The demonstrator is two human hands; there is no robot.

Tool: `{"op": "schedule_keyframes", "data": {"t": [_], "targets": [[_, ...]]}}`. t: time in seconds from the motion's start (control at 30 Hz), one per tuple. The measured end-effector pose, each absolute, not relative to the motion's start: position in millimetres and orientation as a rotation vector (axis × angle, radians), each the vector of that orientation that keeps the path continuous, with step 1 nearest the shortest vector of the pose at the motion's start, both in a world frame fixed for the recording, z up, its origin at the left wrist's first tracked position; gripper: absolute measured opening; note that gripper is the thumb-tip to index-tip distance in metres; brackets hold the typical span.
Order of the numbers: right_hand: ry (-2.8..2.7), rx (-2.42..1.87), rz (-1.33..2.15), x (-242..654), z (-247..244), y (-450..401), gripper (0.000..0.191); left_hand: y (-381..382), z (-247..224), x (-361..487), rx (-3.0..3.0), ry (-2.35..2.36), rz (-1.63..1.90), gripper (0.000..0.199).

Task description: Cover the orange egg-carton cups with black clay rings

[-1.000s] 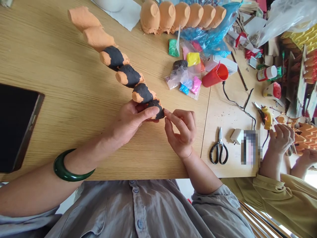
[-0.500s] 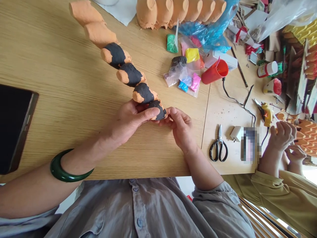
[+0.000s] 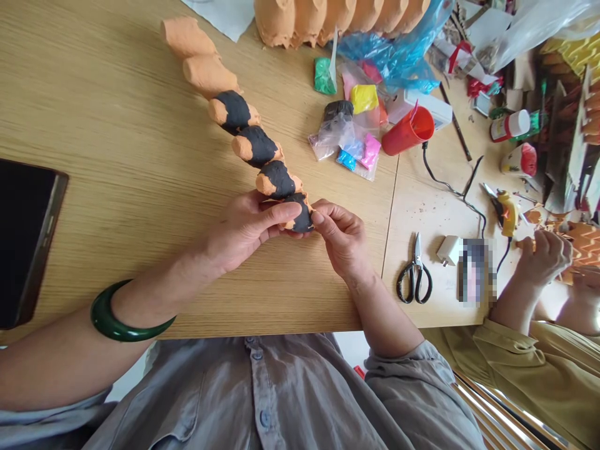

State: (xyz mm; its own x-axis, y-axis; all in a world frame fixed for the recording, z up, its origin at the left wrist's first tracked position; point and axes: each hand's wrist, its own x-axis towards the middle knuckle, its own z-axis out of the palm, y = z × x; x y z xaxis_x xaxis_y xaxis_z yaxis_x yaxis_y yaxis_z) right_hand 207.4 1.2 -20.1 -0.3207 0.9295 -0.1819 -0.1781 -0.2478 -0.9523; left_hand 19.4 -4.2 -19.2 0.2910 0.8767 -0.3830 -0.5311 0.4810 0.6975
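Observation:
An orange, lumpy strip of joined rounded pieces [image 3: 210, 74] slants from the upper left toward me, probably clay-covered. Several of its nearer lumps carry black clay bands [image 3: 259, 147], with orange ends showing. My left hand [image 3: 253, 225] is closed round the near end, its thumb lying across the last lump and its fingers beneath. At that lump's right edge, my right hand [image 3: 341, 236] pinches the border of the black clay [image 3: 300, 214] between thumb and fingers. What lies right under the right fingertips is hidden.
Beyond the strip are small colored clay packets [image 3: 364, 99], a red cup [image 3: 409, 131] and an orange row of lumps [image 3: 337, 22]. Scissors [image 3: 415, 275] and a plug adapter [image 3: 449, 250] lie right. A phone-like device [image 3: 28, 244] rests left. A co-worker's hand [image 3: 546, 256] works far right.
The strip's far end has swung right and slightly toward me. My right thumb has moved in against the black clay's edge, where a small dark bit stuck out before.

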Motion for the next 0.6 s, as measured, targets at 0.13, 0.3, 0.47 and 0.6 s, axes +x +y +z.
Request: {"op": "schedule_keyframes", "data": {"t": [0.13, 0.3, 0.47, 0.6], "targets": [[-1.185, -0.986, 1.688, 209.2, -22.1, 1.3, 0.038, -4.4, -20.5, 17.3, 0.492, 0.797, 0.990, 0.047], [-1.220, -0.974, 1.714, 211.6, -22.1, 2.5, 0.039, -4.4, -20.4, 16.8, 0.492, 0.780, 1.024, 0.044], [-1.240, -0.961, 1.716, 212.6, -21.2, 3.3, 0.035, -1.9, -16.0, 17.2, 0.511, 0.852, 1.020, 0.043], [-1.196, -0.963, 1.728, 211.4, -22.3, 3.1, 0.036, 0.0, -11.1, 18.2, 0.548, 0.880, 1.033, 0.036]]}}
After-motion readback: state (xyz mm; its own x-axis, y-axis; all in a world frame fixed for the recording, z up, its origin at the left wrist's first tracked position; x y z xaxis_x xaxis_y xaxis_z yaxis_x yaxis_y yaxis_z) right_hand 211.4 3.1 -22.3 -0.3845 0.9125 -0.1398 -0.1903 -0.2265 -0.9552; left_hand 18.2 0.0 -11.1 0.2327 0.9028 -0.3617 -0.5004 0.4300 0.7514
